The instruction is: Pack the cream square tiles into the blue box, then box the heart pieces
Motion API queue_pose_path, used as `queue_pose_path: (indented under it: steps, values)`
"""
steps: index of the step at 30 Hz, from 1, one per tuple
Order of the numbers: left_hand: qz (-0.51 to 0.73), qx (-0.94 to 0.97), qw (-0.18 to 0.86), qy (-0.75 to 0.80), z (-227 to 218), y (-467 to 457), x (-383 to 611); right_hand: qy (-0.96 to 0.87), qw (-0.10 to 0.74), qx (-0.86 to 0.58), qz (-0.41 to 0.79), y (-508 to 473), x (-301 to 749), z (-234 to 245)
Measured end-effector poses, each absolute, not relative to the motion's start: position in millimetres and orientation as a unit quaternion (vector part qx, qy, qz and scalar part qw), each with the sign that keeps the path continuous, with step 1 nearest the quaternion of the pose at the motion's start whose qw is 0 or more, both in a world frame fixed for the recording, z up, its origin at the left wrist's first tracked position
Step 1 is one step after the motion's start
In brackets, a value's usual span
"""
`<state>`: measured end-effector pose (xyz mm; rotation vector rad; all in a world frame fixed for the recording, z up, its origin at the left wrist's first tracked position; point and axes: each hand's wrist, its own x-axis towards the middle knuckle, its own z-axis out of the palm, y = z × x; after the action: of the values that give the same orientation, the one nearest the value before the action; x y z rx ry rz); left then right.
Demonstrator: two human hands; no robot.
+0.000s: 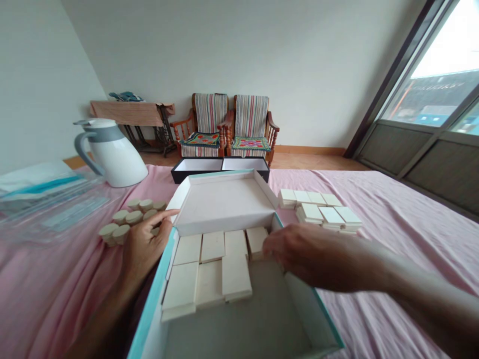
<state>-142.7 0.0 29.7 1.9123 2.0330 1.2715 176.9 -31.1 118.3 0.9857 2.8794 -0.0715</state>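
Note:
A white box with teal edges lies open in front of me, with several cream rectangular blocks laid flat inside it. My right hand reaches into the box from the right, its fingertips closed on the rightmost block in the back row. My left hand rests against the box's outer left wall, fingers curled, thumb pointing at the rim. Just beyond it sit several round cream pieces. The box's lid lies open behind the blocks.
More flat cream blocks are stacked on the pink cloth to the right. A white jug stands at back left beside clear plastic bags. A black two-part tray sits behind the box. Two chairs stand by the wall.

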Motion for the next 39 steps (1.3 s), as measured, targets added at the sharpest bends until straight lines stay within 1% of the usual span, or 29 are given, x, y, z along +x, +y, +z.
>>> queue_pose_path:
  steps: [2, 5, 7, 9, 11, 14, 17, 21, 27, 31, 33, 35, 39]
  values:
    - [0.415, 0.626, 0.039, 0.659, 30.5, -0.3, -142.5, 0.919, -0.005, 0.392, -0.043, -2.4, 200.2, 129.8]
    - [0.413, 0.628, 0.036, 0.658, 30.3, -0.5, -143.0, 0.859, -0.033, 0.510, 0.012, 54.2, 233.1, 119.5]
    - [0.408, 0.630, 0.029, 0.660, 29.4, -0.2, -144.2, 0.846, 0.004, 0.533, 0.035, 90.0, 248.4, 97.3]
    - [0.406, 0.635, 0.021, 0.657, 28.8, 0.1, -145.5, 0.849, 0.070, 0.524, 0.018, 117.2, 256.2, 72.2]
    - [0.405, 0.640, 0.018, 0.652, 29.0, 0.2, -146.1, 0.838, 0.102, 0.536, -0.004, 134.9, 257.3, 51.9]
    - [0.411, 0.640, 0.016, 0.649, 30.7, -0.3, -145.3, 0.827, 0.135, 0.545, -0.024, 149.6, 252.7, 35.9]
    - [0.411, 0.636, 0.006, 0.653, 31.4, -0.8, -144.3, 0.820, 0.163, 0.547, -0.032, 159.0, 247.8, 31.8]
    - [0.404, 0.640, 0.002, 0.653, 29.5, -1.0, -144.7, 0.826, 0.167, 0.538, -0.038, 164.8, 243.1, 30.7]
    - [0.410, 0.641, 0.011, 0.649, 27.7, -1.5, -145.9, 0.837, 0.130, 0.532, -0.026, 158.2, 237.8, 25.6]
    - [0.407, 0.644, 0.005, 0.648, 27.0, -0.5, -146.7, 0.835, 0.075, 0.545, 0.008, 144.5, 239.8, 45.1]
    - [0.410, 0.641, 0.009, 0.648, 27.7, -0.6, -145.6, 0.833, 0.033, 0.551, 0.034, 130.6, 240.7, 69.5]
    - [0.411, 0.634, 0.023, 0.655, 29.8, -1.5, -143.5, 0.840, -0.028, 0.538, 0.062, 110.6, 239.2, 99.9]
    - [0.390, 0.618, 0.033, 0.682, 34.8, -3.7, -139.9, 0.858, -0.054, 0.503, 0.089, 58.4, 224.7, 151.3]
